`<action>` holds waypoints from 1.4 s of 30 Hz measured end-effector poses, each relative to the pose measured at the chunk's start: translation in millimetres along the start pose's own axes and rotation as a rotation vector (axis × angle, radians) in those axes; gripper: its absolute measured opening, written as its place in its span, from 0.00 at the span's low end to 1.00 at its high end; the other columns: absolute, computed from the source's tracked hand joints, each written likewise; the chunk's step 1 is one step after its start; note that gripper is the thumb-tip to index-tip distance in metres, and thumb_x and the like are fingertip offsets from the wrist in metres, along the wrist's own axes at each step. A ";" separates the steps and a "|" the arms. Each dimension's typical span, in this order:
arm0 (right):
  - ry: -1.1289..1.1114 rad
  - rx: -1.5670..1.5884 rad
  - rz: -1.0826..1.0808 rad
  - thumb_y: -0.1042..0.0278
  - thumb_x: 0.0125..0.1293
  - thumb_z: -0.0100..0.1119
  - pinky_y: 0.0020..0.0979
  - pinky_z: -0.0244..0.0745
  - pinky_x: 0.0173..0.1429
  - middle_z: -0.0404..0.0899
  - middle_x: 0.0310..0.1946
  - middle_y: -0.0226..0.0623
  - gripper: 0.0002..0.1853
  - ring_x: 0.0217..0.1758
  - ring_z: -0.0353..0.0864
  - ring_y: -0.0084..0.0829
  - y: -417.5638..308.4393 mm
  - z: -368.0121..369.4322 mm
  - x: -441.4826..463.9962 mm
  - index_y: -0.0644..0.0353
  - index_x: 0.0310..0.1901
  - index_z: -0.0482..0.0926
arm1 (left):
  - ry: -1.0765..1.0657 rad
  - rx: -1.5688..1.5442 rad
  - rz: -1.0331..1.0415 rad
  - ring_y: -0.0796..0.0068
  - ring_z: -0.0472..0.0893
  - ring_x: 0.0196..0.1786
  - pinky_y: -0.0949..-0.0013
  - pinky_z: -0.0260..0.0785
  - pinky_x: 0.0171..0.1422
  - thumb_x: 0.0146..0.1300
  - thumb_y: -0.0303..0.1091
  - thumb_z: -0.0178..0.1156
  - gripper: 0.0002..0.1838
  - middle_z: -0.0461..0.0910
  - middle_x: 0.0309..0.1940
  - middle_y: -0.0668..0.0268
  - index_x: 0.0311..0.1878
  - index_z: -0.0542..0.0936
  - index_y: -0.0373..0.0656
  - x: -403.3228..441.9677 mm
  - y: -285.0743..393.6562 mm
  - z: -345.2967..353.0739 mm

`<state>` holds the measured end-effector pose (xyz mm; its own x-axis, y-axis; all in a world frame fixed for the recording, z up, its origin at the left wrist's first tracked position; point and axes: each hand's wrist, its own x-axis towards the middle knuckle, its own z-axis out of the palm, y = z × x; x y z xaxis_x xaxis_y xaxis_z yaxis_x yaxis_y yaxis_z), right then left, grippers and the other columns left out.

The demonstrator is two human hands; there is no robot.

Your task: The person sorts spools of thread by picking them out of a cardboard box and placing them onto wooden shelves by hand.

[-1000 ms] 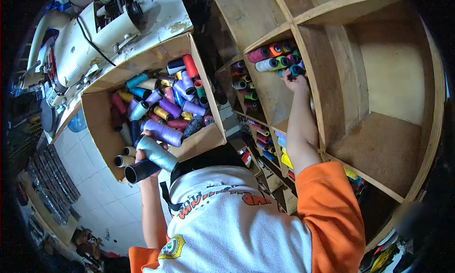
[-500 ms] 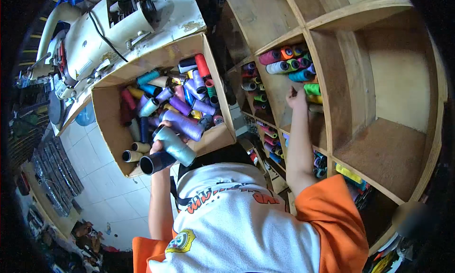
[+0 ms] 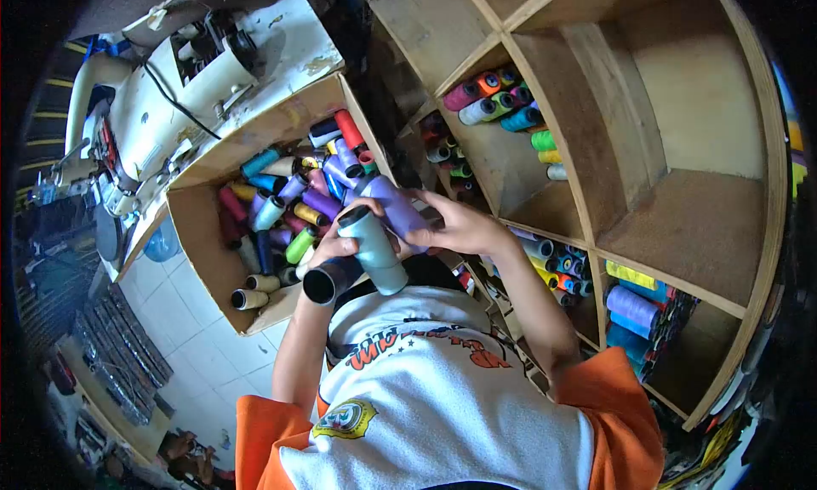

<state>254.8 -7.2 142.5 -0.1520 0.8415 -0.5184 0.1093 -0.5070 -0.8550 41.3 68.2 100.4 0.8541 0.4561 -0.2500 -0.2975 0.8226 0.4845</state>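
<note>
My left hand point(image 3: 337, 247) is closed around a light blue thread spool point(image 3: 374, 253) and a dark spool point(image 3: 330, 281), whose hollow end faces me. Beside it, my right hand point(image 3: 464, 225) has its fingers round a large purple thread spool point(image 3: 391, 204), close against the light blue one. Both hands are in front of my waist, at the near right edge of a cardboard box point(image 3: 197, 260). Inside the box lie many loose spools, among them a red spool point(image 3: 348, 128) and a lime green spool point(image 3: 300, 246).
Wooden shelving point(image 3: 587, 162) stands on the right; one compartment holds stacked spools, including a green spool point(image 3: 543, 140). Lower down, more spools sit in other compartments, such as a lilac spool point(image 3: 633, 306). A sewing machine point(image 3: 162, 107) is on the table behind the box.
My right hand has come away from the shelf compartment and down to my left hand, and now grips the purple spool. My left hand has shifted right with the light blue and dark spools.
</note>
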 end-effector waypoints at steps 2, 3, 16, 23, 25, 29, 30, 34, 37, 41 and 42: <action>0.026 0.195 0.107 0.53 0.60 0.64 0.30 0.75 0.50 0.74 0.48 0.42 0.36 0.47 0.76 0.26 5.3 -5.0 -7.4 0.68 0.63 0.62 | -0.007 -0.002 0.022 0.65 0.81 0.40 0.66 0.74 0.46 0.42 0.47 0.68 0.34 0.79 0.36 0.57 0.51 0.69 0.41 6.5 0.4 1.4; 0.124 0.252 0.098 0.54 0.60 0.64 0.29 0.76 0.48 0.74 0.47 0.42 0.34 0.46 0.76 0.26 13.6 -5.0 -11.1 0.68 0.61 0.64 | -0.005 0.022 0.018 0.65 0.81 0.41 0.65 0.75 0.47 0.42 0.46 0.68 0.34 0.79 0.37 0.57 0.51 0.69 0.41 8.5 -1.1 -4.4; 1.106 -0.767 0.106 0.59 0.47 0.70 0.40 0.75 0.46 0.81 0.38 0.51 0.25 0.42 0.81 0.47 77.5 -147.7 12.4 0.62 0.46 0.78 | 0.040 -0.011 0.092 0.57 0.82 0.39 0.59 0.76 0.43 0.44 0.45 0.67 0.32 0.53 0.70 0.51 0.52 0.70 0.42 -13.9 -8.9 -25.8; 1.122 -0.956 0.050 0.67 0.43 0.73 0.42 0.71 0.55 0.79 0.42 0.52 0.25 0.49 0.77 0.50 129.1 -201.0 64.1 0.60 0.46 0.78 | 0.131 0.006 0.163 0.58 0.82 0.39 0.59 0.76 0.43 0.44 0.45 0.67 0.33 0.54 0.70 0.52 0.54 0.70 0.42 -29.4 -10.6 -24.9; 1.097 -0.935 0.124 0.70 0.43 0.73 0.43 0.70 0.56 0.78 0.45 0.52 0.25 0.51 0.75 0.51 120.3 -195.2 63.6 0.61 0.47 0.78 | 0.144 0.010 0.189 0.58 0.82 0.39 0.58 0.76 0.43 0.44 0.45 0.67 0.33 0.55 0.69 0.53 0.54 0.69 0.43 -32.9 -14.7 -29.4; 1.122 -0.976 0.098 0.70 0.44 0.73 0.43 0.68 0.58 0.73 0.50 0.51 0.27 0.55 0.71 0.52 127.2 -191.4 64.8 0.63 0.49 0.76 | 0.174 -0.034 0.256 0.58 0.82 0.39 0.57 0.77 0.43 0.45 0.45 0.66 0.33 0.63 0.63 0.54 0.54 0.69 0.43 -32.7 -30.3 -36.6; 1.105 -0.964 0.114 0.69 0.44 0.74 0.43 0.67 0.59 0.71 0.51 0.50 0.30 0.57 0.70 0.51 125.2 -189.3 62.2 0.62 0.52 0.75 | 0.180 -0.056 0.270 0.58 0.82 0.39 0.57 0.77 0.43 0.45 0.46 0.66 0.32 0.65 0.60 0.55 0.54 0.69 0.43 -29.7 -31.0 -32.7; 1.216 -1.063 -0.052 0.61 0.46 0.73 0.44 0.70 0.57 0.70 0.51 0.53 0.34 0.56 0.70 0.53 103.5 -155.3 49.4 0.64 0.55 0.71 | 0.274 -0.164 0.281 0.63 0.80 0.40 0.59 0.76 0.43 0.46 0.45 0.68 0.31 0.72 0.41 0.63 0.53 0.69 0.44 -32.2 -37.3 -25.9; 0.889 -0.706 -0.051 0.57 0.51 0.71 0.39 0.74 0.49 0.79 0.40 0.46 0.31 0.44 0.79 0.43 87.8 -99.5 30.3 0.64 0.54 0.72 | 0.280 -0.257 0.272 0.65 0.79 0.43 0.62 0.76 0.45 0.46 0.42 0.69 0.32 0.72 0.40 0.65 0.55 0.68 0.48 -28.4 -32.8 -19.1; 0.039 0.156 0.021 0.67 0.63 0.61 0.27 0.78 0.43 0.76 0.47 0.38 0.28 0.48 0.78 0.27 38.7 14.1 -12.4 0.63 0.63 0.64 | 0.222 -0.247 0.290 0.59 0.80 0.45 0.65 0.79 0.39 0.49 0.45 0.69 0.34 0.72 0.42 0.65 0.58 0.65 0.51 -18.4 -39.7 -23.5; 0.033 0.291 0.037 0.68 0.62 0.61 0.28 0.79 0.44 0.76 0.45 0.37 0.29 0.48 0.77 0.26 37.2 35.0 -15.6 0.64 0.63 0.64 | 0.200 -0.256 0.296 0.58 0.81 0.46 0.66 0.79 0.37 0.50 0.46 0.69 0.35 0.72 0.42 0.65 0.59 0.64 0.51 -14.2 -40.1 -19.6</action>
<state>226.9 -45.7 118.3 -0.1208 0.8247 -0.5525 -0.1727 -0.5656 -0.8064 32.7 35.3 68.1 0.6241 0.7209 -0.3013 -0.6349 0.6927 0.3422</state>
